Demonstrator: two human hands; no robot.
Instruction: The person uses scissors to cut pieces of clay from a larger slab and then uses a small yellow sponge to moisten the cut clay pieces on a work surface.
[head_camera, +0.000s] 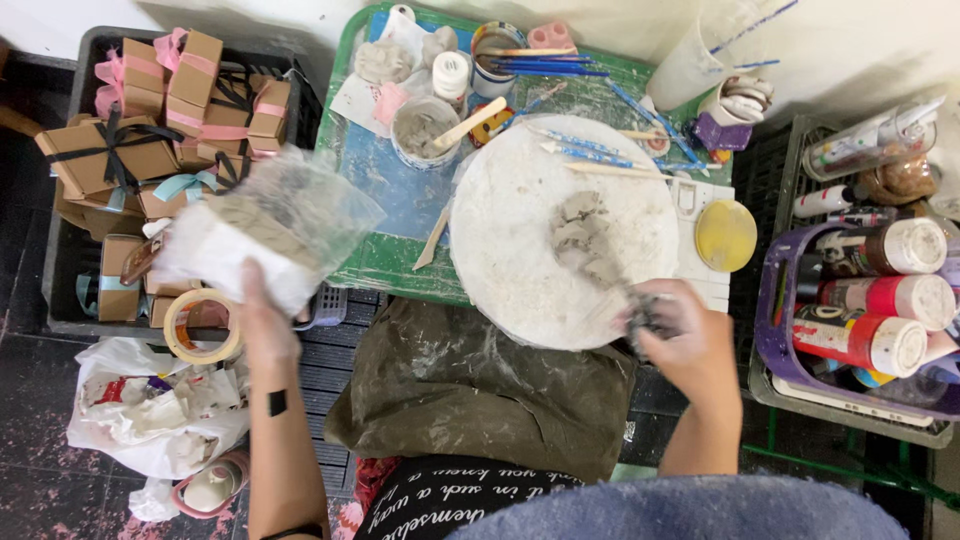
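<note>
The left hand (262, 322) has its grip closed on a clear plastic bag of grey clay (262, 228), held up over the crate of brown gift boxes (150, 150). The right hand (680, 335) pinches a grey clay lump (585, 235) on the round white board (520, 240) atop the green tabletop (385, 262)

A low green tabletop (385, 262), worn and smeared with blue and white paint, stands against a pale wall (860, 50) that catches bright light along the top of the view. The floor (40, 470) beneath is dark and speckled with pink and white flecks. To the left of the tabletop sits a black plastic crate (62, 300), with a crumpled white bag (150, 420) lying on the floor just below it. To the right stands another dark crate (775, 170), and a purple basket (775, 340) rests in a grey tray (850, 418).
</note>
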